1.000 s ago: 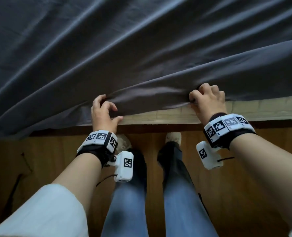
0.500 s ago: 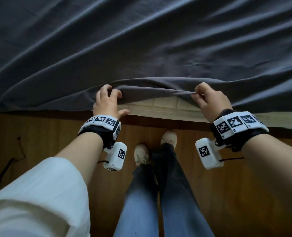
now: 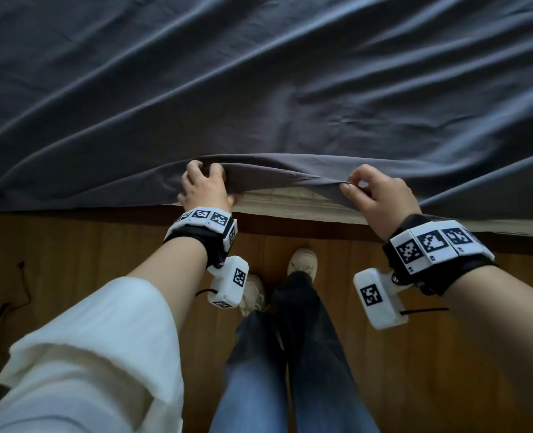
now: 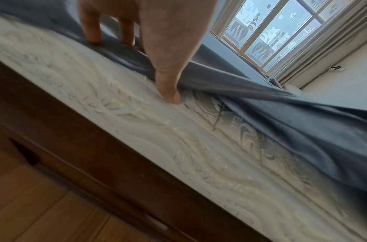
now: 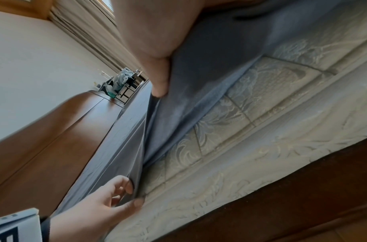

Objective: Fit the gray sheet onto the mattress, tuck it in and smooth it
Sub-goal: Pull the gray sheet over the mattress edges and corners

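Observation:
The gray sheet (image 3: pixel 259 89) lies rumpled across the bed, with long diagonal creases. Its near edge is lifted between my hands, baring a strip of cream quilted mattress (image 3: pixel 287 198). My left hand (image 3: pixel 204 182) grips that edge, fingers curled over the fabric and thumb beneath. My right hand (image 3: pixel 357 189) pinches the edge further right between thumb and fingers. In the left wrist view the thumb (image 4: pixel 168 88) reaches down to the mattress (image 4: pixel 178 147) below the sheet (image 4: pixel 282 114). The right wrist view has the sheet (image 5: pixel 168 131) hanging from my right thumb (image 5: pixel 159 81), with my left hand (image 5: pixel 124 196) gripping it lower down.
A dark wooden bed frame (image 3: pixel 290 220) runs under the mattress, above the wooden floor (image 3: pixel 71 260). My feet (image 3: pixel 302 260) stand close to the frame. A black cable (image 3: pixel 9 295) lies on the floor at left. A window with curtains (image 4: pixel 282 32) stands past the bed.
Both hands have gone on holding the sheet's near edge. They have shifted left along the mattress side and the exposed mattress strip now shows mostly between them.

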The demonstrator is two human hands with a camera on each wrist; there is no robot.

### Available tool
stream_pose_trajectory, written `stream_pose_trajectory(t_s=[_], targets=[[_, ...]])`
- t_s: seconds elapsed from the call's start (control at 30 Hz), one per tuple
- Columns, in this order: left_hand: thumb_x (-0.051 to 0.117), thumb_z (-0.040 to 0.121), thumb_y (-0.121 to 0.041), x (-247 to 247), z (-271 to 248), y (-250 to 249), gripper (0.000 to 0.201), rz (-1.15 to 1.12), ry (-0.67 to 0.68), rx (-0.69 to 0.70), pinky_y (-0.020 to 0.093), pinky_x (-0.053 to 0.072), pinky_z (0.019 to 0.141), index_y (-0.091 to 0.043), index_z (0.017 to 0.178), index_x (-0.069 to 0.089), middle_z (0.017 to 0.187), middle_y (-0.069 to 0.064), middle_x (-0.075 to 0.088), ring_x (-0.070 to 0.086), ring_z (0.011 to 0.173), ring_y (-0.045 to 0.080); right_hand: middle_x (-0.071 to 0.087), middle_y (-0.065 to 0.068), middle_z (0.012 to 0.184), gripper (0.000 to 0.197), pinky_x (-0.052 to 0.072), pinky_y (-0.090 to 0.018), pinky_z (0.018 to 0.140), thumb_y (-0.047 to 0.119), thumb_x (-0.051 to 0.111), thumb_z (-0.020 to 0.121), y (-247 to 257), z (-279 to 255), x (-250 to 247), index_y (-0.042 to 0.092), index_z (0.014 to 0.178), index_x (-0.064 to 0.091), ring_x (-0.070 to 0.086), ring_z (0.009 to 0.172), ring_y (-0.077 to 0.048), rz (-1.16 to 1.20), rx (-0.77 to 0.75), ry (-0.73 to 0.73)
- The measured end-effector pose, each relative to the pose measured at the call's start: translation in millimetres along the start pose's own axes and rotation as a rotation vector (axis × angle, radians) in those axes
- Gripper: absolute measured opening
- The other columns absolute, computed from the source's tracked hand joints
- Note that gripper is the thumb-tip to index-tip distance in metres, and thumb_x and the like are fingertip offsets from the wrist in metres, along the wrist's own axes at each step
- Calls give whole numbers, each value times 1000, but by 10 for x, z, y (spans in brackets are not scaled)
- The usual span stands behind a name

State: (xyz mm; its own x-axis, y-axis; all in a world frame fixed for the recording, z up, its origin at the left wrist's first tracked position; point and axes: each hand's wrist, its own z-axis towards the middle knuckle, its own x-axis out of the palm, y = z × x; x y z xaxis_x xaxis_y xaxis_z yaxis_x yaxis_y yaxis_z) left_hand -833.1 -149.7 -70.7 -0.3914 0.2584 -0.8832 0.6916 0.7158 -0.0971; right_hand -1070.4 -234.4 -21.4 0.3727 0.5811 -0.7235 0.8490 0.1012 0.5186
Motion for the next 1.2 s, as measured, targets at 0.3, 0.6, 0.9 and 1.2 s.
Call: stream_pose_trajectory(t_s=[0.3,0.6,0.9,1.2], targets=[[48,91,-7,-110,-290,251,22,-173,30,125,38,28,102,-18,107,58,117,3,59,49,116,26,70,-12,94,22,53,-44,78,39,60,86,-162,-153,70,17,92,59,64,86,-34,22,31,0],[62,86,-16,143,-513,564,13,-73,499,253,34,47,87,-18,99,66,89,-3,58,60,100,24,54,1,76,28,42,-32,65,45,48,93,-522,-565,389,17,89,53,61,86,-29,-385,147,292],[52,93,-25,-109,-763,-27,25,-89,582,304,32,47,95,-25,117,59,119,-2,64,58,111,17,62,-1,114,22,48,-33,89,24,53,93,-754,-881,153,26,113,60,58,108,-22,-280,333,417],[55,90,-19,-202,-1088,-1855,23,-238,471,525,34,48,94,-25,112,61,110,-5,66,61,103,14,64,-2,109,14,47,-32,79,25,52,92,-1654,-891,-981,26,102,61,58,102,-24,-171,427,186]])
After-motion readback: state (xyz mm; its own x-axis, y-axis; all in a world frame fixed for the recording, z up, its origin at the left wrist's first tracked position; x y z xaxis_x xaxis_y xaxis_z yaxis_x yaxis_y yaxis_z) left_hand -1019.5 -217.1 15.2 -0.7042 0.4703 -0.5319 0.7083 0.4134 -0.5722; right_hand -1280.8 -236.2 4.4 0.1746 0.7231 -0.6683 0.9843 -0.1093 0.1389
